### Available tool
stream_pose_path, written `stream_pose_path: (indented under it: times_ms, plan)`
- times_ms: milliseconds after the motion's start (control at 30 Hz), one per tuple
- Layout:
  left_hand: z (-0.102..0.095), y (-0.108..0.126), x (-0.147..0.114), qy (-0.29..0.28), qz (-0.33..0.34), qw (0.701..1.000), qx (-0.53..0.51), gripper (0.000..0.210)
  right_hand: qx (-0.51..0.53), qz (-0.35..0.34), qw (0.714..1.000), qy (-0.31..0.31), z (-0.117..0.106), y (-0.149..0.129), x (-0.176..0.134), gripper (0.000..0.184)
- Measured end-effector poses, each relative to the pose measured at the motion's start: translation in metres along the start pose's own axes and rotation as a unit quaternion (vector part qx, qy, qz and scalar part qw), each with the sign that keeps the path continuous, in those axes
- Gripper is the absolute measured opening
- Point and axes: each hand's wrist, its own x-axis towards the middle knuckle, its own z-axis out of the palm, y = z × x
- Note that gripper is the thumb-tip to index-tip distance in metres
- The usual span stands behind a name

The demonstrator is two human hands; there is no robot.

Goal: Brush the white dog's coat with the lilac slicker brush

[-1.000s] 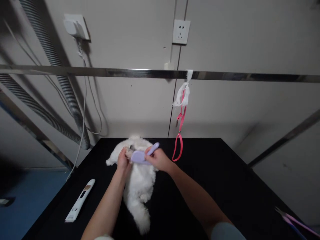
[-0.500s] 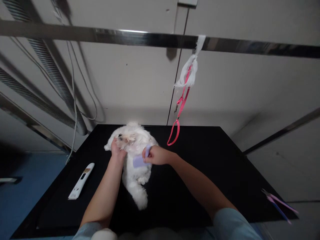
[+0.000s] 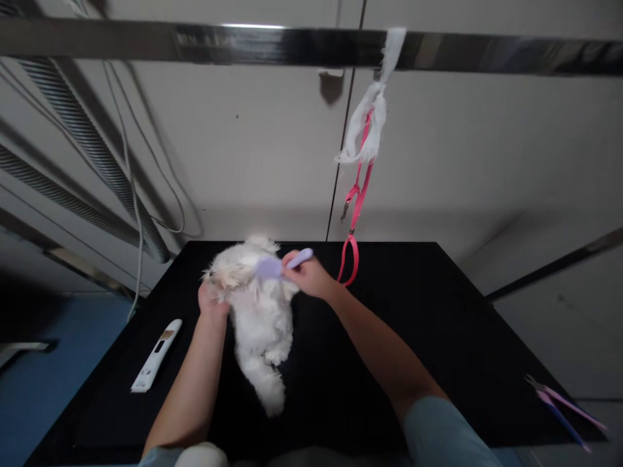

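Right hand [image 3: 307,277] is gripping a lilac brush [image 3: 272,266], fingers closed, against the white dog [image 3: 256,311]; left hand [image 3: 211,303] is cupping its head, fingers curled.

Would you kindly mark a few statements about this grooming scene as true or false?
1. The right hand holds a lilac plastic brush against the small white fluffy dog. True.
2. The left hand holds the white electric clipper. False: it holds the dog near its head; the clipper lies on the black table.
3. The pink leash loop circles the dog's neck. False: it hangs free beside the dog.
4. The loop hangs from the metal bar. True.
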Motion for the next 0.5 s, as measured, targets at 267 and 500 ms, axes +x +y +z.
stream_pose_path:
  times_ms: [267, 500]
  plan:
    - [-0.016, -0.002, 0.0, -0.006, 0.02, 0.999, 0.043, 0.032, 0.171, 0.031, 0.981, 0.082, 0.0, 0.013, 0.02, 0.016]
    - [-0.022, 0.007, -0.007, 0.013, 0.016, 0.999, 0.025, 0.043, 0.35, 0.098, 0.93, -0.054, 0.035, 0.038, -0.087, 0.029]
